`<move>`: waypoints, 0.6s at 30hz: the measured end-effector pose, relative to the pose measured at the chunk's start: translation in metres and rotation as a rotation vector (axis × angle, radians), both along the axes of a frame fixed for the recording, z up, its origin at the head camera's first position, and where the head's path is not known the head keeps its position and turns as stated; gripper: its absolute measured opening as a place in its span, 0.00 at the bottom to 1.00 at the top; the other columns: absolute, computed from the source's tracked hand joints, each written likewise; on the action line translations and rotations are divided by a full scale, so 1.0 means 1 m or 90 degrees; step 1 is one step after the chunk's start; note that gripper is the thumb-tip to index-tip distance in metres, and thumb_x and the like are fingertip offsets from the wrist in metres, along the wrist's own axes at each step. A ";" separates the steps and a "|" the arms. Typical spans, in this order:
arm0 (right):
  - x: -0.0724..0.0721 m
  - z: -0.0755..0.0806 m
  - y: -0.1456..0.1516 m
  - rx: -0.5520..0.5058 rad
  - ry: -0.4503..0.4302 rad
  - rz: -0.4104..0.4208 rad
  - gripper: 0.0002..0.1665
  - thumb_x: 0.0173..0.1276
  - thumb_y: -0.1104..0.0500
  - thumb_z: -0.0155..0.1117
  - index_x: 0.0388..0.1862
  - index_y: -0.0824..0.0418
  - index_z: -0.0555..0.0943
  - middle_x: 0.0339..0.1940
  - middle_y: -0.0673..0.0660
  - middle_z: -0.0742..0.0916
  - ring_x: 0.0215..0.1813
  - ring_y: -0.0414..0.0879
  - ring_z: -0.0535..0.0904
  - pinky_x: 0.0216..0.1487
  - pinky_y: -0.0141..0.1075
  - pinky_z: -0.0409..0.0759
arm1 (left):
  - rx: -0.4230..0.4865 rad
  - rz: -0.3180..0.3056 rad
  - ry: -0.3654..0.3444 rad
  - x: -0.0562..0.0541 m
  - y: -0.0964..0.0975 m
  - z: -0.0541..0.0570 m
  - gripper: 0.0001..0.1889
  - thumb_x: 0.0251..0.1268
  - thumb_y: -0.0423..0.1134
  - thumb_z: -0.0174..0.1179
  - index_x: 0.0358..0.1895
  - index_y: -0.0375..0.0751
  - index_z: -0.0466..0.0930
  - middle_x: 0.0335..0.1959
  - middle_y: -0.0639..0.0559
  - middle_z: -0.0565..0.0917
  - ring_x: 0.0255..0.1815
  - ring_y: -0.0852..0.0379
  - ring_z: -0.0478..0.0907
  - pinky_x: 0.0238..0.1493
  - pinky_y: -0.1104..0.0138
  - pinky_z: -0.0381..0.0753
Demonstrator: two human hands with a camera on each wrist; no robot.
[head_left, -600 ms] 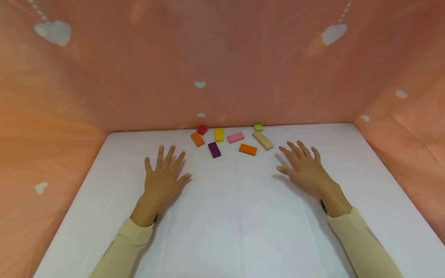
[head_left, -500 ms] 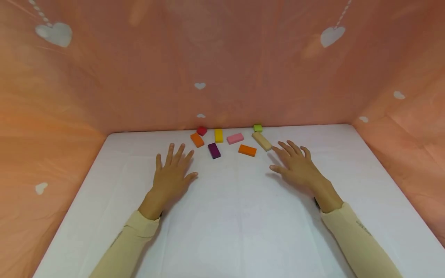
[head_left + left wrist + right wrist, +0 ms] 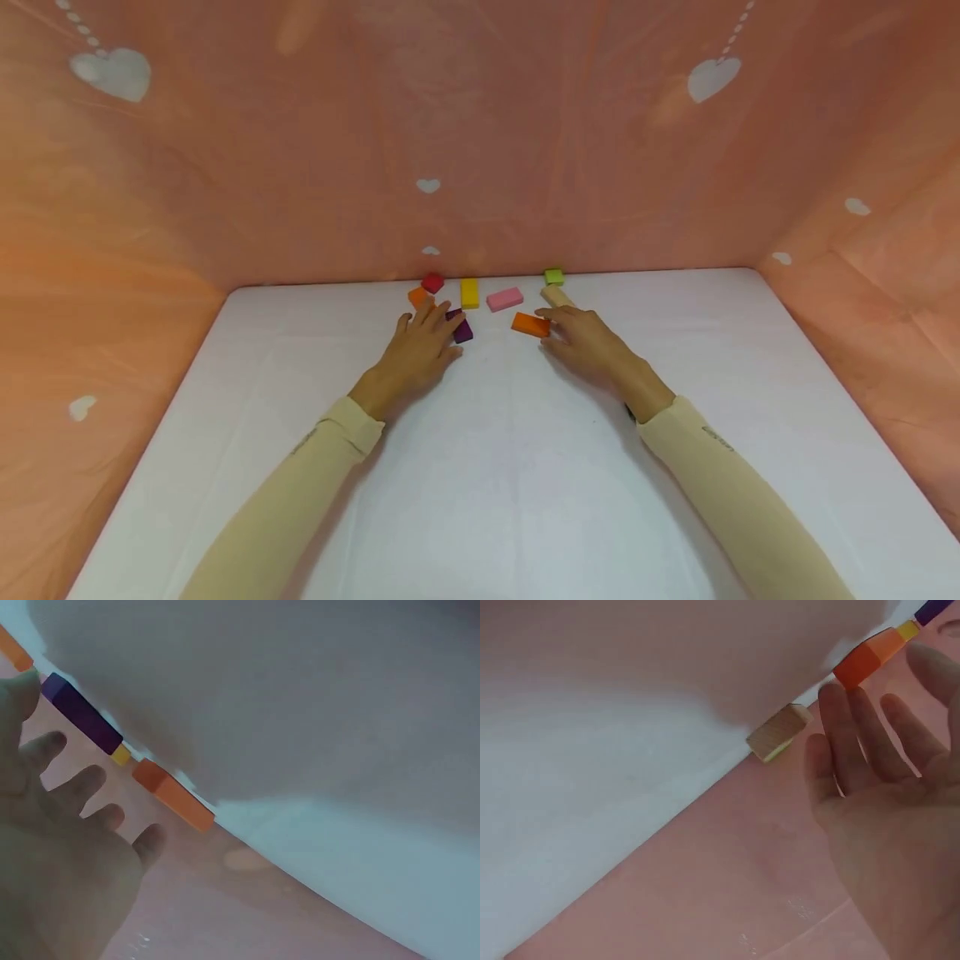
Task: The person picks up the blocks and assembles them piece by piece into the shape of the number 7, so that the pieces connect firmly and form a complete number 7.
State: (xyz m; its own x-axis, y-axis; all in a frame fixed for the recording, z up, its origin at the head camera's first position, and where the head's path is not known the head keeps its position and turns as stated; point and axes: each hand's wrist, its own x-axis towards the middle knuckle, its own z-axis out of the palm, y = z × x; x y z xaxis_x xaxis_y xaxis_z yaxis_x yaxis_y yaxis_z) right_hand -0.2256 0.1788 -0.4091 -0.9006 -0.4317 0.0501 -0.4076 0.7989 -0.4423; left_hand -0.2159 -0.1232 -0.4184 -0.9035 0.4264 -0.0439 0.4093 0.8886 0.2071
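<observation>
My left hand (image 3: 417, 350) reaches over the purple block (image 3: 462, 331), its fingers spread and loosely bent. Part of that block and most of the left orange block (image 3: 417, 296) are hidden behind the fingers. In the left wrist view the purple block (image 3: 81, 712) shows whole, with fingertips near it. My right hand (image 3: 592, 346) is at the right end of another orange block (image 3: 529, 324), fingertips overlapping its edge in the head view. Its fingers are extended in the right wrist view, near the orange block (image 3: 866, 656) and the natural wood block (image 3: 778, 733).
Along the table's back edge lie a red block (image 3: 432, 283), a yellow block (image 3: 469, 293), a pink block (image 3: 505, 299) and a green block (image 3: 553, 277). A peach cloth (image 3: 480, 150) with white hearts hangs behind the white table (image 3: 480, 483).
Both hands have moved inward to the blocks, the left to the right and the right to the left. Their spread fingers have bent somewhat. The blocks lie where they were.
</observation>
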 end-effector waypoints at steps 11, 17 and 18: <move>-0.008 -0.002 -0.009 -0.033 -0.061 0.049 0.29 0.72 0.51 0.61 0.71 0.47 0.72 0.70 0.51 0.77 0.80 0.52 0.58 0.77 0.59 0.48 | 0.052 -0.026 -0.017 -0.008 0.004 -0.004 0.28 0.75 0.48 0.54 0.74 0.45 0.65 0.77 0.43 0.60 0.79 0.42 0.54 0.78 0.44 0.55; -0.016 -0.004 -0.012 -0.013 -0.117 0.091 0.32 0.73 0.55 0.57 0.76 0.47 0.67 0.77 0.50 0.69 0.83 0.53 0.49 0.79 0.62 0.40 | 0.086 -0.027 -0.048 -0.011 0.005 -0.004 0.25 0.75 0.44 0.54 0.73 0.47 0.67 0.79 0.42 0.59 0.81 0.41 0.49 0.78 0.42 0.53; -0.017 -0.003 -0.012 -0.006 -0.116 0.092 0.32 0.73 0.55 0.57 0.76 0.48 0.67 0.77 0.51 0.69 0.82 0.53 0.49 0.79 0.62 0.40 | 0.091 -0.028 -0.051 -0.011 0.006 -0.004 0.25 0.75 0.44 0.54 0.72 0.47 0.68 0.79 0.42 0.60 0.81 0.41 0.50 0.78 0.42 0.53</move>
